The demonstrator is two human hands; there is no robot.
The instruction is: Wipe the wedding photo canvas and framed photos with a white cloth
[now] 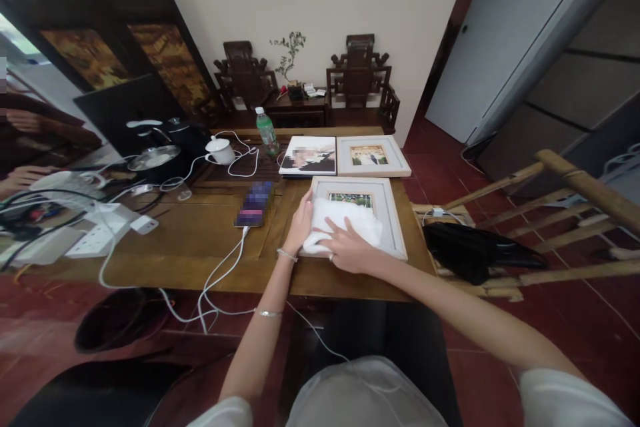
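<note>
A light wooden picture frame [399, 227] with a grey-white mat lies flat on the table in front of me. A white cloth or paper wipe [367, 217] covers the lower part of its picture. My left hand [300, 223] grips the frame's left side, with its fingers along the edge. Spread over the wipe, the fingers of my right hand [347, 247] press it down on the frame. The wipe bunches up beside the right fingers. Just behind lie a second framed picture [387, 153] and a white-edged photo panel [310, 143].
Left of the frame lies a phone [255, 203] on a white cable. Beyond are a green-labelled bottle [267, 130], a lidded white cup [220, 150], a power strip [100, 230] and tangled cables. Another person's hand [23, 177] is at far left. A bamboo chair [565, 167] holds a black bag [465, 250].
</note>
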